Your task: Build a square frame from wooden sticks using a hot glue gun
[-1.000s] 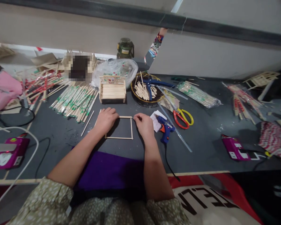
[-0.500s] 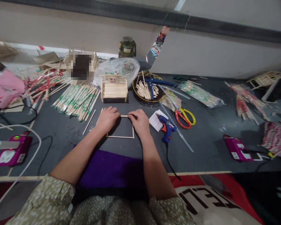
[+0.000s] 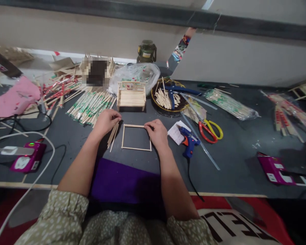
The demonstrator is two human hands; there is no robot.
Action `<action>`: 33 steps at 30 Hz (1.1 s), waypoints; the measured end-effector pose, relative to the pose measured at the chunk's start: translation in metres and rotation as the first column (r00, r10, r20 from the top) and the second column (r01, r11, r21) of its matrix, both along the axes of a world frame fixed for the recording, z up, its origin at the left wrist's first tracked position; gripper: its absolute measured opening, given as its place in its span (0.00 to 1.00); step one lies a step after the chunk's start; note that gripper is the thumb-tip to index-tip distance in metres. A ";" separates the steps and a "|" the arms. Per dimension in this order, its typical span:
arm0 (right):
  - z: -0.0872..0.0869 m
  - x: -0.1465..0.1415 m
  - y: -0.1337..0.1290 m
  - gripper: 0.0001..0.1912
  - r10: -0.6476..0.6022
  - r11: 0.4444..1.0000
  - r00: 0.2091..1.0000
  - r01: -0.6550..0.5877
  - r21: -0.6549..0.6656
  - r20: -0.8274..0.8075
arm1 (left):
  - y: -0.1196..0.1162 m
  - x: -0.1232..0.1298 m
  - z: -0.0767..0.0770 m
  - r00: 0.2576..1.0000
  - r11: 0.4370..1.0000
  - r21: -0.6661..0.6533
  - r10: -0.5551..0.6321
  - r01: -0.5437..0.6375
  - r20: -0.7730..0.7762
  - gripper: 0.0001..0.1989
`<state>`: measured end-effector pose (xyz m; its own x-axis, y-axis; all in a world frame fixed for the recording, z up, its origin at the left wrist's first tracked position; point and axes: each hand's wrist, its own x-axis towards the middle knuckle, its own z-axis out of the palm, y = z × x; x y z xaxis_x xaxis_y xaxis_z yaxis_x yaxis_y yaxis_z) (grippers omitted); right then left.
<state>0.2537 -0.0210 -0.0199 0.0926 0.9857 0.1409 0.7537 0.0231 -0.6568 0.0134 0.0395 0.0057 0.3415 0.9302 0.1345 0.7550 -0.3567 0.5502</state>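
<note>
The upper right corner of a thin, pale wooden rectangular frame (image 3: 136, 148) is being touched by the right hand (image 3: 157, 133), whose thumb and forefinger are being held close together; whether the wood is being pinched cannot be told. The frame is being supported flat on the dark grey tabletop (image 3: 234, 146), between both hands. The left hand (image 3: 105, 123) is being held with gathered fingertips at the far end of a small bundle of slender wooden sticks (image 3: 113, 136), just left of the frame; whether any stick is being gripped cannot be made out. Near the right hand, a sheet of white paper (image 3: 175, 133) is being partly covered by a blue hot-glue gun (image 3: 191, 144). Beyond the frame, a small pale wooden bench (image 3: 131, 98) is being backed by a crumpled clear plastic bag (image 3: 153, 72). To its right, short pale sticks (image 3: 162, 98) are being held in a dark round basket with a golden rim (image 3: 168, 110).
</note>
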 end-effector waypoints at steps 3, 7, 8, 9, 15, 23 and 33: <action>0.001 0.000 0.000 0.08 0.003 1.000 1.000 -0.003 -0.013 0.013 | 0.003 -0.006 -0.004 1.000 0.995 -0.102 -0.018 0.019 0.009 0.05; 0.003 0.000 0.000 0.08 0.005 1.000 1.000 -0.004 -0.023 0.021 | 0.001 -0.001 -0.006 0.997 0.993 -0.099 -0.067 0.062 -0.048 0.05; 0.003 0.000 0.000 0.08 0.006 1.000 1.000 -0.005 -0.025 0.023 | 0.000 0.000 -0.005 0.995 0.993 -0.097 -0.073 0.066 -0.071 0.05; 0.003 0.000 0.000 0.09 0.008 1.000 1.000 -0.007 -0.026 0.025 | -0.001 0.001 -0.004 0.993 0.993 -0.096 -0.078 0.069 -0.088 0.05; 0.003 0.000 -0.001 0.09 0.011 1.000 1.000 -0.010 -0.027 0.017 | -0.003 0.004 0.000 0.988 0.993 -0.073 -0.098 0.090 -0.117 0.04; 0.000 0.000 -0.001 0.08 0.008 1.000 1.000 -0.008 -0.008 0.009 | -0.004 0.004 -0.002 0.988 0.992 -0.035 -0.127 0.124 -0.083 0.04; 0.002 -0.001 -0.001 0.09 0.012 1.000 1.000 -0.012 -0.018 0.015 | -0.010 0.018 -0.001 0.977 0.975 0.053 -0.212 0.214 -0.035 0.06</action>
